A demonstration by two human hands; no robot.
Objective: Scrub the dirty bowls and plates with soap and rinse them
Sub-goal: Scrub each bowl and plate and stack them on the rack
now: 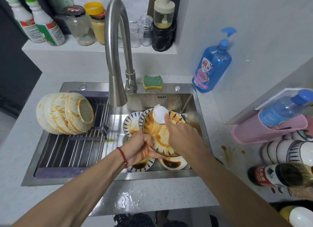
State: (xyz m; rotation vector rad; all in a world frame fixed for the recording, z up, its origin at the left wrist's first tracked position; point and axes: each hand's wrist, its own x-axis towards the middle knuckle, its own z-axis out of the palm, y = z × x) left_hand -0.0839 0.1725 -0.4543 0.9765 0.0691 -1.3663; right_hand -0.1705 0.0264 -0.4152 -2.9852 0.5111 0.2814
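Nearest the camera, two bare forearms reached over the front edge of the sink [108, 179]. The left hand [140, 149], a red string at its wrist, gripped the near rim of a sauce-smeared plate [160, 135] and held it tilted above the basin, its face turned up and toward the person, its far rim raised toward the tap [116, 57]. Being round, the plate had no real long axis; its tilt ran from near-left and low to far and high. The right hand [183, 135] pinched a white scrubbing pad [160, 115] against the plate's upper rim, forefinger stretched along it.

Under the held plate, four more dirty plates lay in the basin: two with dark sauce at the front wall [172, 164], two leaning further back [132, 123]. On the drying rack [71, 152] across the sink's left side, a stack of stained bowls [66, 113] lay on its side, bases pointing right. A green and yellow sponge [153, 82] sat on the back edge beside the tap, and a blue soap bottle [211, 64] stood at the back right corner.

The likeliest trouble looked like slippage: sauce coated the left fingers, so hard scrubbing could twist the plate loose and drop it onto those below. No water ran that I could see, and soap on the pad could not be judged.
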